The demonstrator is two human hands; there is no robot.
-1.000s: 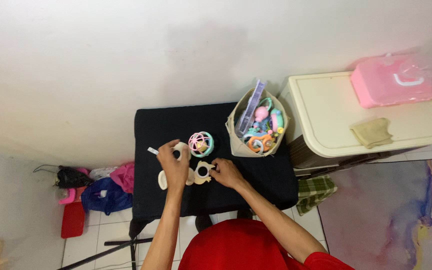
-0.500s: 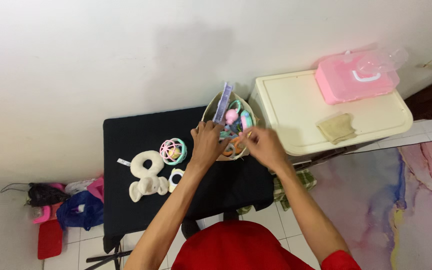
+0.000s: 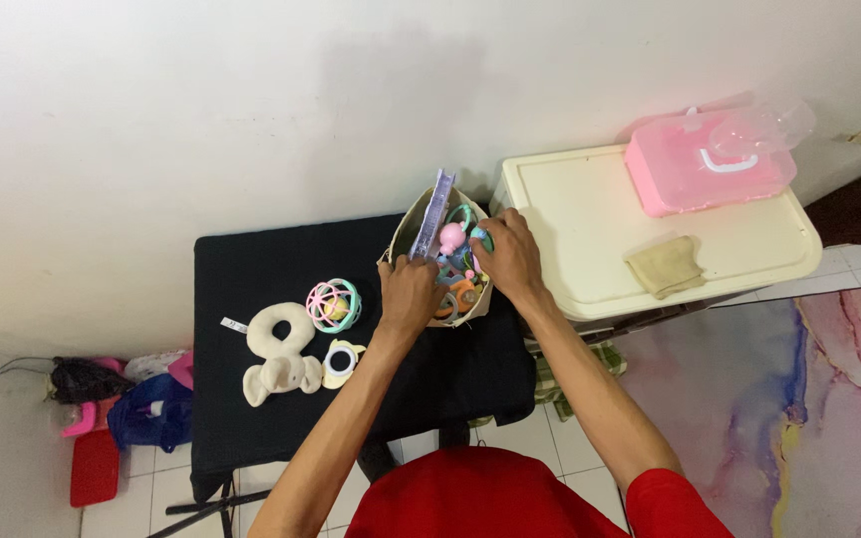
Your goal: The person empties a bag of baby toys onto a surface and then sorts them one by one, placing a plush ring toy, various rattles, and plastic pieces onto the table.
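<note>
A beige fabric basket (image 3: pixel 403 239) filled with pastel plastic baby toys is seen at the far edge of a small table covered in black cloth (image 3: pixel 251 428), and both hands are placed at it. The left hand (image 3: pixel 408 291) is laid on the near left rim of the basket, its fingers curled over the edge and into the toys; whether anything is gripped there cannot be told. The right hand (image 3: pixel 510 257) is set at the basket's right rim, with its fingers closed around a light blue plastic toy (image 3: pixel 479 237) that lies among the others. Between the two hands an orange ring-shaped teether (image 3: pixel 463 294) and a pink rounded rattle (image 3: pixel 449 235) are seen inside the basket, and a flat lavender card-like package (image 3: pixel 431 214) is stood upright at the far left side of it.

To the left of the left hand, a round lattice ball in pink and mint green (image 3: pixel 334 304) is rested on the cloth. Further left and nearer the body, a cream plush ring-shaped toy with floppy ears (image 3: pixel 279 351) is laid flat, with a small pale yellow teether with a dark centre (image 3: pixel 342 363) touching its right side.

Just right of the right hand, a cream plastic storage box lid (image 3: pixel 590 249) is seen, on which a folded tan cloth (image 3: pixel 664 264) and a pink plastic case with a white handle (image 3: pixel 705 164) are placed.
</note>
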